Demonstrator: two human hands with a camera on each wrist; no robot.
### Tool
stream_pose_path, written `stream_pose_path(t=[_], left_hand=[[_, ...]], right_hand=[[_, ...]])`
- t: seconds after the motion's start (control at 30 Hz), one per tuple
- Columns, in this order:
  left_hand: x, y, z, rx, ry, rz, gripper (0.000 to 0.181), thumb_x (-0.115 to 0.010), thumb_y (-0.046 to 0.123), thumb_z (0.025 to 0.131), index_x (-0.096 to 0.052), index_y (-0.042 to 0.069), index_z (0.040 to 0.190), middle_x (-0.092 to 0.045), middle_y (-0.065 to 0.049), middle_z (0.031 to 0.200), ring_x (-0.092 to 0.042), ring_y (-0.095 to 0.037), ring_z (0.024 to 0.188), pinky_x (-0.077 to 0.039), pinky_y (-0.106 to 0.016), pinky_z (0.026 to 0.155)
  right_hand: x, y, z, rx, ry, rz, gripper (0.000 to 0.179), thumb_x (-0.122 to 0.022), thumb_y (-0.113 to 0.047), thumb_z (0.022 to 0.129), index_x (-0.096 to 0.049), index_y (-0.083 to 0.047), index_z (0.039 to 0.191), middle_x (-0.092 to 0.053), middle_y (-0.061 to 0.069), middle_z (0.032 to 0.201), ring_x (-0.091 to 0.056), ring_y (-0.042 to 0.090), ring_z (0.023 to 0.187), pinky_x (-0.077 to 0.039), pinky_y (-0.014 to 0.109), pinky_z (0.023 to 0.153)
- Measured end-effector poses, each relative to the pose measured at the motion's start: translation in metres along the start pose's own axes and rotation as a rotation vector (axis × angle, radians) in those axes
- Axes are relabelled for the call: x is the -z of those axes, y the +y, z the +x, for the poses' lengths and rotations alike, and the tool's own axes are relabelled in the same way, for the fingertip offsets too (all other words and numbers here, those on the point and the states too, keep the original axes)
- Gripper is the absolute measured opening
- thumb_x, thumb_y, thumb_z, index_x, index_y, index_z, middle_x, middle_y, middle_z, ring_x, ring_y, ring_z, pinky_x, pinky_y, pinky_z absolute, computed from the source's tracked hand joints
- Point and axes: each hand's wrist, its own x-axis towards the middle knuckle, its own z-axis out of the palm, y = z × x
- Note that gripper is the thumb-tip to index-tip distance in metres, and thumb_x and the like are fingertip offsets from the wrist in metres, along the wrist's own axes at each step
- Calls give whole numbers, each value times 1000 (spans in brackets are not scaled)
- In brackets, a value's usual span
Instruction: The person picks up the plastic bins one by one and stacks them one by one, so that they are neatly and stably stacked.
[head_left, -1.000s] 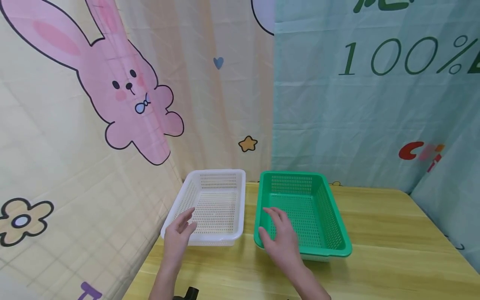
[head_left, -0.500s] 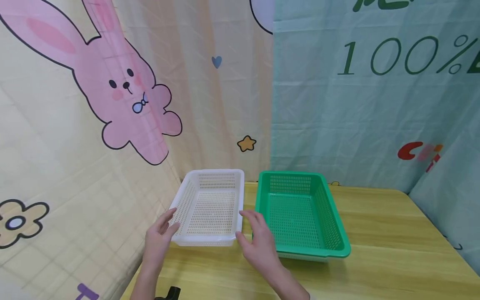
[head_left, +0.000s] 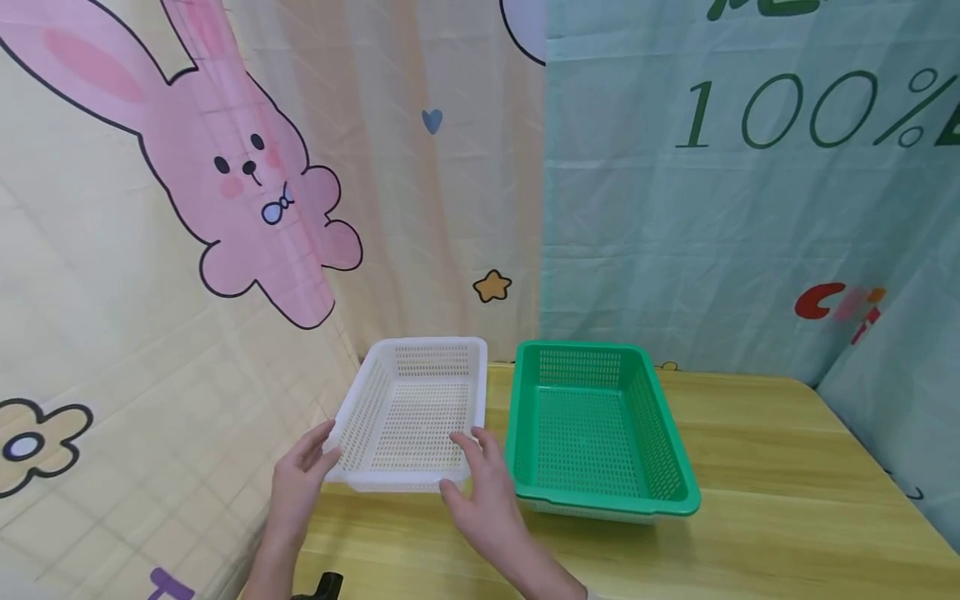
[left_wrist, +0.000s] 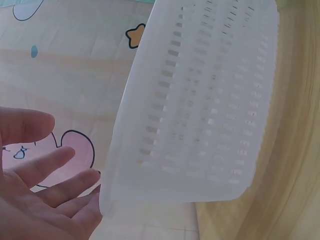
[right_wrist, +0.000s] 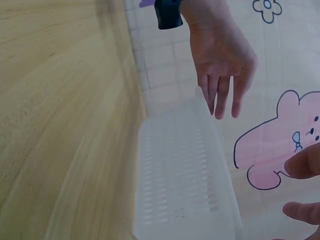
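Note:
The white perforated plastic basket (head_left: pixel 423 417) stands on the table. At its near left corner is my left hand (head_left: pixel 295 483), fingers loosely extended and the thumb apart. In the left wrist view some fingers (left_wrist: pixel 92 215) meet the rim edge of that basket; whether they bear on it I cannot tell. My right hand (head_left: pixel 483 500) hovers at the near right corner, its fingers spread and slightly bent, holding nothing. To the right of it stands a green perforated plastic basket (head_left: pixel 588 442). No contents are visible in either basket.
A wooden table (head_left: pixel 765 475) carries both baskets and runs on to the right. Printed curtains (head_left: pixel 450 192) hang behind and along the left side. A black device (right_wrist: pixel 168 14) sits at the left wrist.
Both hands have moved left. The right hand has gone from over the green basket to the white basket's near right corner, the left to its near left corner. The baskets stay put.

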Motion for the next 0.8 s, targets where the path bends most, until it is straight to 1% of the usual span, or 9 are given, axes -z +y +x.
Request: stream_pose_path(t=[0.1, 0.17, 0.23, 0.37, 0.53, 0.63, 0.7, 0.77, 0.8], left_hand=[[3, -5, 2, -16, 2, -11, 50, -60, 13, 102, -46, 3, 148, -44, -15, 153, -37, -35, 143, -37, -10, 99], [5, -7, 4, -14, 9, -24, 49, -60, 12, 102, -46, 2, 148, -45, -15, 152, -38, -33, 142, -38, -8, 96], [6, -10, 7, -1, 15, -37, 49, -59, 11, 102, -46, 1, 148, -45, -15, 153, -38, -32, 142, -39, -7, 96], [10, -15, 11, 42, 17, -28, 50, -59, 9, 102, -45, 2, 149, -44, -13, 153, -39, -31, 142, -38, -6, 94], [13, -27, 13, 56, -2, -46, 52, -61, 5, 100, -45, 1, 149, -42, -15, 155, -42, -32, 140, -42, -9, 93], [15, -34, 14, 48, -11, -67, 54, -62, 2, 98, -45, 1, 149, -42, -19, 154, -49, -24, 135, -45, -13, 93], [16, -39, 15, 41, -20, -83, 55, -62, 0, 97, -44, 0, 149, -42, -22, 153, -54, -15, 129, -46, -14, 94], [17, -42, 16, 42, -29, -96, 56, -62, -1, 97, -44, -1, 149, -42, -25, 151, -57, -7, 122, -47, -15, 94], [17, -43, 16, 48, -33, -103, 56, -62, -1, 97, -43, -1, 149, -42, -25, 151, -58, -5, 120, -47, -15, 93]], right_hand=[[-6, 2, 1, -42, -12, 32, 60, -73, -17, 89, -51, -18, 145, -29, 14, 157, -35, 38, 140, -39, 64, 103], [-9, 4, 2, -70, -15, 41, 61, -72, -17, 89, -50, -18, 146, -25, 15, 159, -31, 38, 142, -36, 65, 105], [-12, 7, 2, -86, -10, 44, 62, -72, -17, 89, -48, -17, 146, -23, 17, 160, -28, 39, 144, -35, 65, 106], [-16, 14, 4, -106, 0, 43, 62, -69, -18, 91, -46, -16, 148, -19, 19, 162, -28, 38, 144, -36, 63, 107], [-21, 19, 6, -105, 14, 77, 61, -66, -18, 95, -43, -15, 151, -14, 21, 163, -25, 40, 145, -34, 64, 107], [-25, 24, 7, -117, 19, 93, 58, -62, -17, 98, -42, -14, 152, -11, 21, 164, -23, 40, 146, -32, 64, 109], [-28, 28, 7, -140, 18, 106, 55, -59, -17, 100, -41, -14, 152, -10, 20, 164, -22, 39, 147, -30, 63, 110], [-30, 31, 8, -165, 9, 120, 53, -55, -19, 102, -40, -14, 153, -12, 22, 164, -22, 39, 147, -28, 64, 111], [-31, 33, 9, -174, 5, 126, 53, -54, -20, 103, -39, -14, 154, -15, 21, 163, -24, 39, 147, -28, 64, 112]])
